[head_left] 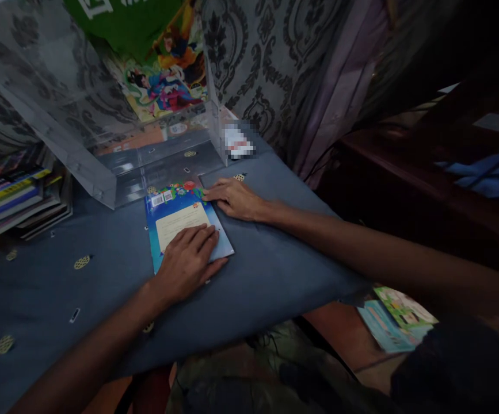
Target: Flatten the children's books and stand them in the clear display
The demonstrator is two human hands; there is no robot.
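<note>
A thin blue book [225, 238] lies flat on the grey-blue tablecloth, with a cream text panel and two white code labels on its cover. My left hand [189, 256] rests flat across the book's lower part, fingers stretched out, hiding some of the panel. Along the upper right edge of the book, my right hand [235, 198] lies with its fingertips touching the cover and nothing held in it. Just beyond the book stands a clear plastic stand or box [115, 178], its front edge close to the cover's top.
Several books [20, 195] are stacked at the table's left. A small blurred white item [238, 140] sits behind the clear stand's right side. Patterned wallpaper and a green poster [163, 63] rise at the back. More books [398, 319] lie below the table at right.
</note>
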